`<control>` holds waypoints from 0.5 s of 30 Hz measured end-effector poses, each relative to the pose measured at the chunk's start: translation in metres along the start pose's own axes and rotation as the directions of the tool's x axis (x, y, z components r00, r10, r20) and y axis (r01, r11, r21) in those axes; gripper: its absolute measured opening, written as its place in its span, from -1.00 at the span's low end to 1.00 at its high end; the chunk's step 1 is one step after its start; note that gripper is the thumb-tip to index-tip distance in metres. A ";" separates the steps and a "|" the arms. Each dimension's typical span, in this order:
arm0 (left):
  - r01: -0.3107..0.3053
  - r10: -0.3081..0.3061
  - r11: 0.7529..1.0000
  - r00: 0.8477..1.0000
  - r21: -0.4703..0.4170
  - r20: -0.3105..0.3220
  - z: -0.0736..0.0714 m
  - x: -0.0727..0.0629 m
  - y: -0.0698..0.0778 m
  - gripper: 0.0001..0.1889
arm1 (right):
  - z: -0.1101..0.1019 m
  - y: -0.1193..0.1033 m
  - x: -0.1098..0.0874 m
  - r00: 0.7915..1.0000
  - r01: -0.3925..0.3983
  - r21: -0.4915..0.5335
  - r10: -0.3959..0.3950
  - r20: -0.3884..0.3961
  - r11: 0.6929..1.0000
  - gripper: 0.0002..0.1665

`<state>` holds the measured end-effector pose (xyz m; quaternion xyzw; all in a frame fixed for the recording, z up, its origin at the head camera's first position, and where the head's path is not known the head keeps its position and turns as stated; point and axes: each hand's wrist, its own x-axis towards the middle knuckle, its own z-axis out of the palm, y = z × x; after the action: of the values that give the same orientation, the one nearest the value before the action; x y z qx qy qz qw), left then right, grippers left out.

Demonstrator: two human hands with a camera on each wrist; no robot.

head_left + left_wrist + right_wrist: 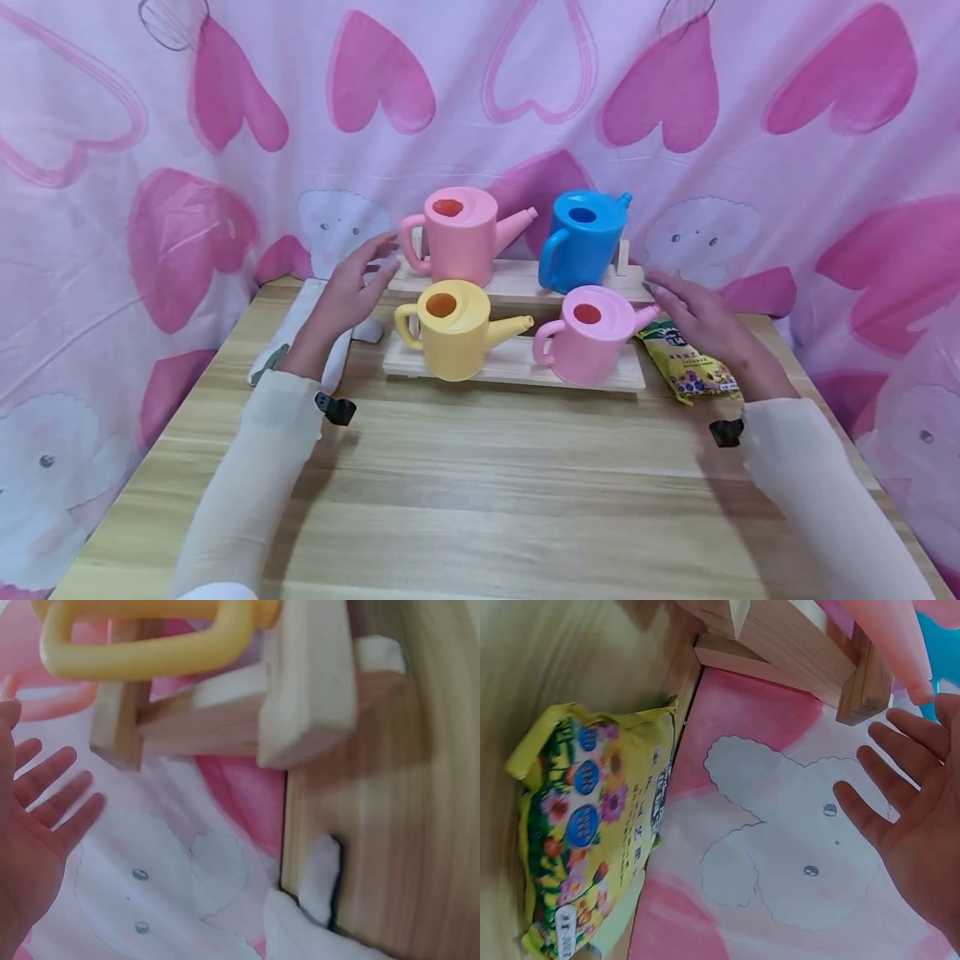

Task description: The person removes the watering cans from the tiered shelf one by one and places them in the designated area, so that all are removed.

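A two-tier wooden stand (513, 367) holds several plastic watering cans. On its upper tier are a coral-pink watering can (461, 242) and a blue watering can (581, 250). On the lower tier are a yellow watering can (453, 337) and a light pink watering can (588, 346). My left hand (348, 287) hovers with loosely extended fingers at the stand's left end, close to the coral-pink can's handle. At the right end, my right hand (701, 321) has its fingers stretched out near the light pink can's spout. Both hands hold nothing; whether the fingertips touch the stand I cannot tell.
Under and beside the right hand lies a yellow flower-printed packet (600, 817). White cloth-like items (288, 325) lie on the wooden table (525, 492) below the left hand. A pink heart-patterned curtain (465, 50) hangs behind and along both sides.
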<state>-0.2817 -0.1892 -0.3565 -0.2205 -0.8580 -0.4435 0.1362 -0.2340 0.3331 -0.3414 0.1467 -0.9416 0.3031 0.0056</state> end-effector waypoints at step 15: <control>0.056 -0.064 0.978 0.997 -0.199 -0.033 0.008 0.018 0.022 -0.46 | -0.010 0.004 0.033 0.994 -0.102 0.171 0.093 0.062 0.980 -0.27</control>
<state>-0.2870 -0.1666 -0.3382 -0.1982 -0.8130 -0.5348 0.1171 -0.2671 0.3329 -0.3318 0.1082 -0.9174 0.3800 -0.0472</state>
